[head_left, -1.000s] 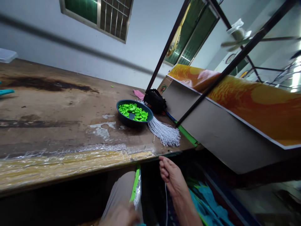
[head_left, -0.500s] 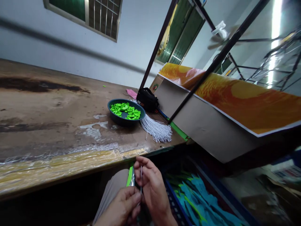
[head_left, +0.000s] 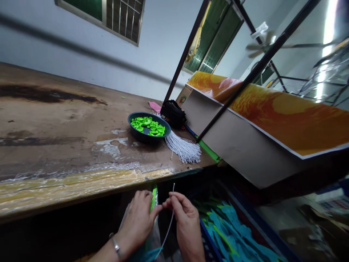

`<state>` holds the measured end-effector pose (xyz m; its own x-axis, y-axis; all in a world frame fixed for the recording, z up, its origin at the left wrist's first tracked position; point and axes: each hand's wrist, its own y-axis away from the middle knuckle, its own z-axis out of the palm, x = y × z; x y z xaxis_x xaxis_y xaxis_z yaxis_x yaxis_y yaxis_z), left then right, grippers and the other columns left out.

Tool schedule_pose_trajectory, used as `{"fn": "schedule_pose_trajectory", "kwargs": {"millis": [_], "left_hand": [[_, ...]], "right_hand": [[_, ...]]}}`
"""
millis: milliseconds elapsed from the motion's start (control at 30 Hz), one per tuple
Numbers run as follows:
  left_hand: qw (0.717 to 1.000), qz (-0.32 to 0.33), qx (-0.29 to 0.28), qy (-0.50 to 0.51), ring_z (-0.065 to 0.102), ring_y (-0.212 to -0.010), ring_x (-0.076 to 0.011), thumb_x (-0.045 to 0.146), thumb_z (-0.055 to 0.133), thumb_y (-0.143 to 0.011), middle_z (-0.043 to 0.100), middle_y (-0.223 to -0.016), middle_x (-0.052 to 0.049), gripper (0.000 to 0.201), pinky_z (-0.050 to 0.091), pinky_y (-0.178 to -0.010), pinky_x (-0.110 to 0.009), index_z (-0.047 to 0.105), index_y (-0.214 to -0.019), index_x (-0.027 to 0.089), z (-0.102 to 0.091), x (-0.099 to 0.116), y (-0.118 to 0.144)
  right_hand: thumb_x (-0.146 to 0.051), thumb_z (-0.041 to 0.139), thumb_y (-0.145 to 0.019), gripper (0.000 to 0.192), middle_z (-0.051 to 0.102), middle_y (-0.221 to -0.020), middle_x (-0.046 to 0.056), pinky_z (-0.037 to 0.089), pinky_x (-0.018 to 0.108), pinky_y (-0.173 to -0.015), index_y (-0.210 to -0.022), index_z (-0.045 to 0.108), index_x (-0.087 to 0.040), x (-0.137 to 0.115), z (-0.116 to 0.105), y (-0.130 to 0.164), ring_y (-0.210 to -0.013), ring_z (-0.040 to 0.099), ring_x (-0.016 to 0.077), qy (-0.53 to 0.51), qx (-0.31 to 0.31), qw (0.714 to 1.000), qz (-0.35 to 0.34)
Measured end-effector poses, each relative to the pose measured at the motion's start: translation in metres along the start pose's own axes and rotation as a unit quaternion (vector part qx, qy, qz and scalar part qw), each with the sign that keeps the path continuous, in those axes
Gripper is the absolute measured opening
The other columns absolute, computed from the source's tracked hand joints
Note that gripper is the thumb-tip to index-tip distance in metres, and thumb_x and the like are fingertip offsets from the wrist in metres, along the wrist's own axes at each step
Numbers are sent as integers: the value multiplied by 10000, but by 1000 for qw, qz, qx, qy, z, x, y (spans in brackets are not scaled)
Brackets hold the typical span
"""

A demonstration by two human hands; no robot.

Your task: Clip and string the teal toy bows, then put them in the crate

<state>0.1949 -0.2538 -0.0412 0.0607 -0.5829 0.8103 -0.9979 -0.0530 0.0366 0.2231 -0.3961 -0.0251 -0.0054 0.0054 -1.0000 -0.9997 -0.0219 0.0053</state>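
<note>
fingers (head_left: 167, 204) of both hands pinch at bottom centre: i see my right hand (head_left: 185, 222) clamped on one white string (head_left: 169, 222), my left hand (head_left: 137, 220) on one green strip (head_left: 154, 194).

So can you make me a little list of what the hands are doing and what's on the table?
left hand: holds a green piece in a clear plastic bag
right hand: pinches a thin white string
bowl: dark, holds bright green bits
white strings bundle: lies right of the bowl
table: worn wood
below table: blue-green pieces
</note>
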Motion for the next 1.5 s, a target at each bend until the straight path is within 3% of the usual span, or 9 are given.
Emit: {"fn": "schedule_pose_trajectory", "kwargs": {"millis": [67,167,267,333,467,667,733,1300,1500], "left_hand": [[989,10,13,-147,358,-1419,-454,463,555,-907,491,-1482,-288,601,262,-1148,-613,607,-1329,38,15,-3,-7],[977,38,1,-210,209,-1502,-448,390,606,-861,356,-1569,-305,714,124,-1196,-658,479,-1443,-3,46,-10,-11],[993,32,17,-109,122,-1531,-401,220,624,-774,292,-1616,-262,718,70,-1229,-612,459,-1448,38,61,-12,-8],[997,-9,23,71,161,-1531,-373,119,644,-674,309,-1619,-236,740,124,-1243,-542,475,-1394,83,55,-9,-7],[866,-109,-31,488,640,-1198,-334,179,679,-665,652,-1300,-220,635,474,-1031,-464,445,-1255,156,28,4,-11],[696,-139,-67,702,725,-926,-248,361,767,-772,775,-1017,-122,361,525,-866,-336,676,-1049,148,5,20,-13],[679,-125,-82,719,724,-917,-248,372,789,-770,786,-953,-98,303,522,-851,-323,732,-978,158,2,26,-11],[771,-99,-33,629,698,-942,-258,418,882,-621,786,-935,-50,368,512,-821,-289,820,-930,230,-2,34,-12],[803,-85,-14,590,698,-914,-267,442,856,-641,799,-955,-59,331,500,-879,-322,827,-896,233,1,36,-10]], "right_hand": [[-545,777,-757,411,662,-688,13,458,239,-549,-961,774,-189,-1,-9,-10,-545,533,120,22,-7,1000,0],[-508,788,-744,375,664,-687,27,403,228,-510,-909,794,-172,-4,-18,-23,-549,511,122,69,-23,997,-9],[-451,789,-743,288,688,-758,43,473,270,-673,-832,798,-177,-10,-23,-26,-726,595,185,117,-19,992,-43],[-429,778,-752,254,663,-751,34,467,268,-674,-802,790,-181,-16,-24,-24,-733,588,189,143,-17,987,-67],[-370,714,-834,184,589,-743,10,436,238,-581,-822,755,-190,-28,-17,-14,-664,552,157,185,-31,974,-125],[-206,525,-961,157,602,-915,37,488,231,-737,-833,615,-199,-43,-2,-10,-829,617,157,299,-29,903,-308],[-206,493,-980,144,630,-950,45,495,240,-778,-888,603,-200,-44,0,-10,-864,634,163,316,-19,891,-327],[-281,490,-1014,178,684,-837,25,489,224,-582,-940,630,-200,-41,5,-7,-720,675,159,343,-13,891,-298],[-247,487,-1008,193,633,-753,7,449,248,-599,-860,602,-197,-39,5,-7,-647,619,153,385,16,858,-339]]}}
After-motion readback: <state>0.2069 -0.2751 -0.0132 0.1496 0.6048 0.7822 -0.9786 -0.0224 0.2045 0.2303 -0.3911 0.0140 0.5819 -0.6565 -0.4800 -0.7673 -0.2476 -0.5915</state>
